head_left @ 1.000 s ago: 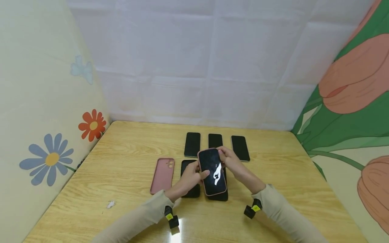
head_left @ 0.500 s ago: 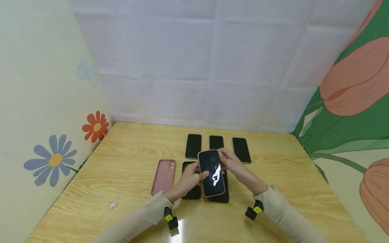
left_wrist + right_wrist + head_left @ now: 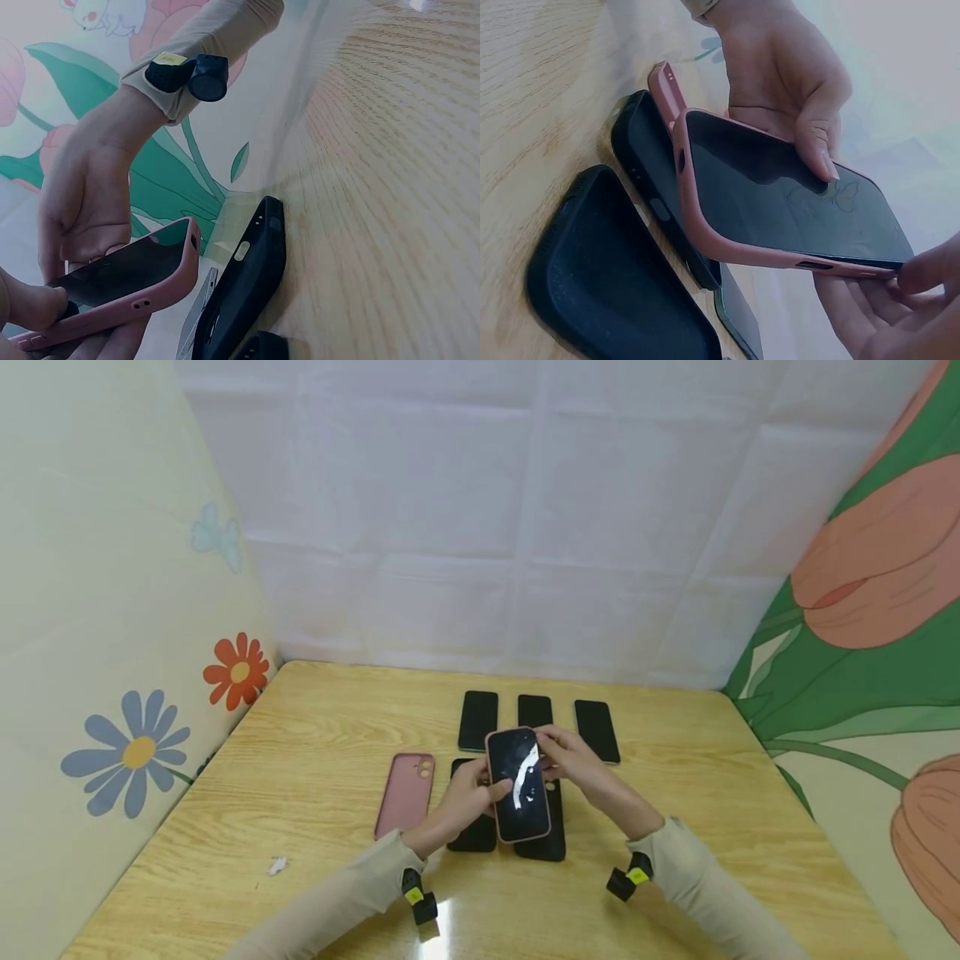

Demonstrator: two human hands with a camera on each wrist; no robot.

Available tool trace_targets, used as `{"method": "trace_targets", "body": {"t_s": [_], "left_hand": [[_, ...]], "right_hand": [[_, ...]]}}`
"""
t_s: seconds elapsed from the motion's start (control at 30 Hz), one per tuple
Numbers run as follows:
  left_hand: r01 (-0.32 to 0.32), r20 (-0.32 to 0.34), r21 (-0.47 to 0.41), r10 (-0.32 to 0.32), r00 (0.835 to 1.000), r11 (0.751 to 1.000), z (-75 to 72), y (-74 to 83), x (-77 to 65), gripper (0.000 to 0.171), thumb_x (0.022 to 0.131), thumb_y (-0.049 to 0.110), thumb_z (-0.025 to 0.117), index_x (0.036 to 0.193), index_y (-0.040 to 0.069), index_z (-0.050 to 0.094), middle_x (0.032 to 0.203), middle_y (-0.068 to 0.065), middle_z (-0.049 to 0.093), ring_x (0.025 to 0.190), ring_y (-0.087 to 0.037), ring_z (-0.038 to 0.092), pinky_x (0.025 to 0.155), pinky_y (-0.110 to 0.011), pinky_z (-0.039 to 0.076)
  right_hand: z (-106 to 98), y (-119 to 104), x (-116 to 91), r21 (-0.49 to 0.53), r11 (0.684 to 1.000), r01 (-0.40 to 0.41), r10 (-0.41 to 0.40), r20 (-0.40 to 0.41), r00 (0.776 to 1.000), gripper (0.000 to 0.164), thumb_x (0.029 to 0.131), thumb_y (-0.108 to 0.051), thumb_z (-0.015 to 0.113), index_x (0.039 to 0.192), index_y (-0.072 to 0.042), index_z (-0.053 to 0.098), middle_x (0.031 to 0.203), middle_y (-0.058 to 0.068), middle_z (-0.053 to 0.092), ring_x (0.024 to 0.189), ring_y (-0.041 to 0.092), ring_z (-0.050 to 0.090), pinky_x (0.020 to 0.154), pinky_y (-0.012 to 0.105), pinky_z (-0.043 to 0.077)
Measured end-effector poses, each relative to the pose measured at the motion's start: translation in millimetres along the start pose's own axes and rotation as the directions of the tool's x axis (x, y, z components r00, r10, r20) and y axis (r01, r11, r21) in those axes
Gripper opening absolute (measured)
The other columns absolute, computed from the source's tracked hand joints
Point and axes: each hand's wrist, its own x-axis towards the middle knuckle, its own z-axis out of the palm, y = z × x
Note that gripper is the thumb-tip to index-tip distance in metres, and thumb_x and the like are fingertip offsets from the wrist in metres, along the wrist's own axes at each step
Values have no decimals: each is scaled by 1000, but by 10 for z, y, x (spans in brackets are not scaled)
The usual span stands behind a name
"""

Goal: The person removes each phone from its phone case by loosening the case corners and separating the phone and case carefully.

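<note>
A phone (image 3: 528, 814) in a pink case (image 3: 697, 217) is held above the table, screen up. My left hand (image 3: 467, 800) grips its left side, with the thumb (image 3: 817, 150) on the screen and the other fingers underneath. At the upper right corner, my right hand (image 3: 577, 766) pinches the case edge; the right thumb (image 3: 930, 270) lies at the rim. Along that edge the phone looks seated close to the rim. Below lie two black phone cases (image 3: 474, 837) (image 3: 557, 839), partly hidden by the phone and left hand. An empty pink case (image 3: 403, 793) lies to their left.
Behind the hands, three dark phones (image 3: 478, 720) (image 3: 535, 708) (image 3: 597, 731) lie in a row on the wooden table (image 3: 315, 760); the middle one is partly covered. A small white scrap (image 3: 277, 866) lies at the left. A white cloth backdrop (image 3: 420, 527) rises behind.
The held phone has shifted slightly left and turned a little more upright, and the screen's reflection has changed. Both hands keep their grip. The view moved slightly.
</note>
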Motion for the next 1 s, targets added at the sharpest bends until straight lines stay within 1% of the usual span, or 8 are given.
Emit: {"method": "trace_targets", "body": {"t_s": [0.07,0.17,0.27,0.4,0.6,0.8,0.93,1.0], "left_hand": [[4,-7,4,-4,1000,1000,-7,-6,15,38,96,1,59,133,-7,53,107,-19,68,89,-33,70,66,-43,61],[1,-20,-19,-2,1000,1000,-18,41,1,37,97,0,58,132,-9,53,105,-18,68,88,-31,70,67,-42,61],[-2,-30,-45,1,1000,999,-41,49,10,36,97,1,58,131,-10,52,104,-19,68,88,-29,71,69,-40,61],[4,-43,-61,-7,999,998,-73,13,46,37,98,4,58,132,-9,52,105,-20,68,89,-30,71,71,-41,61],[16,-91,-69,-22,996,997,-91,20,64,36,99,7,58,132,-6,52,107,-19,67,90,-31,71,73,-41,60],[1,-127,-110,-15,992,994,-85,12,82,36,99,9,60,129,-8,53,108,-23,67,93,-35,70,75,-44,60],[5,-117,-148,-23,993,989,-73,33,79,39,99,12,61,131,-8,51,114,-27,65,98,-39,68,77,-43,59],[11,-105,-161,-28,994,987,-64,46,73,41,99,13,62,133,-8,50,116,-29,63,99,-40,67,78,-42,60]], "right_hand": [[6,10,1,-8,1000,1,-1,4,1000,36,109,-17,39,131,10,51,100,11,66,83,22,66,83,46,57],[17,45,5,-27,1000,-5,6,15,1000,35,108,-14,40,131,10,50,105,16,66,87,28,68,82,46,57],[30,88,-2,-35,999,-18,19,27,999,34,108,-13,41,131,10,50,106,16,66,90,31,67,83,46,57],[36,139,-20,-31,999,-37,39,49,998,36,108,-16,41,131,10,51,103,13,67,89,27,67,86,48,56],[45,215,-81,-28,998,-49,51,89,995,37,108,-17,41,131,10,51,106,13,66,90,23,67,86,45,56],[117,270,-119,-39,998,-41,42,31,999,39,108,-16,44,134,11,51,111,19,63,91,27,65,82,43,57],[189,302,-117,-30,999,-11,10,-43,999,36,107,-13,43,132,12,53,121,25,60,95,32,62,78,43,58],[227,322,-116,-26,1000,3,-6,-85,996,33,107,-8,42,129,13,54,119,27,61,93,33,62,73,40,58]]}}
